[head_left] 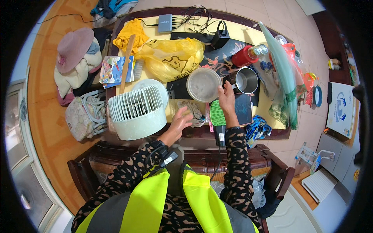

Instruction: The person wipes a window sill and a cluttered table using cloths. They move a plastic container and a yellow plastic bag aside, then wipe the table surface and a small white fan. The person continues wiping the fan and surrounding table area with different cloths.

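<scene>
Whitish tub (203,85) at part-spread right hand (227,103); left hand (177,124) loosely curled

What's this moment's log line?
left hand: open, beside white slatted plastic fan; right hand: at rim of round frosted plastic bowl; silver metal mug: right of bowl

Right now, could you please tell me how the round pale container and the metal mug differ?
The pale container looks wider than the metal mug. The container is cloudy and whitish, while the mug is shiny silver. Both look round from above and are near the right hand.
</scene>
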The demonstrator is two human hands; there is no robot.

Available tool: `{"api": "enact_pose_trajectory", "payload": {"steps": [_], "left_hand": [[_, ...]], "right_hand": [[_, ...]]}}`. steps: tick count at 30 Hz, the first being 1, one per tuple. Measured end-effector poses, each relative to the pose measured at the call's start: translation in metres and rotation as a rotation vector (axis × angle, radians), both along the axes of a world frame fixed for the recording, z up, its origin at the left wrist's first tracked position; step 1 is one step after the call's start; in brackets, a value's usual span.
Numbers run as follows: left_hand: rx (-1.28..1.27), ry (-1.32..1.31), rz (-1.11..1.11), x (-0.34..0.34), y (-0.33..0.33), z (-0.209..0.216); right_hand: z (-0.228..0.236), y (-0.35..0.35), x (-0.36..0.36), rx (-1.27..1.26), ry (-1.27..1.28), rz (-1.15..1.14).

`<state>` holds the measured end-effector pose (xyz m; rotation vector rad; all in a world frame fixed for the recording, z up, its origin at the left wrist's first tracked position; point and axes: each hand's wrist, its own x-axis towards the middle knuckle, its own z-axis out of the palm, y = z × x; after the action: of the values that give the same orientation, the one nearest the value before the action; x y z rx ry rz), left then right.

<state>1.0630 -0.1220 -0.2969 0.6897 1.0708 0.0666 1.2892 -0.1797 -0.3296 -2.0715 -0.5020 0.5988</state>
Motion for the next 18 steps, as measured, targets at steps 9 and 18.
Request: {"api": "enact_pose_trajectory", "payload": {"steps": [9,18], "left_hand": [[-0.010,-0.073,0.324,0.067,0.019,-0.037],[0.181,0.042,0.417,0.067,0.017,-0.032]], "right_hand": [[-0.031,0.024,0.027,-0.012,0.108,0.000],[-0.003,0.024,0.025,0.062,0.452,-0.009]]}}
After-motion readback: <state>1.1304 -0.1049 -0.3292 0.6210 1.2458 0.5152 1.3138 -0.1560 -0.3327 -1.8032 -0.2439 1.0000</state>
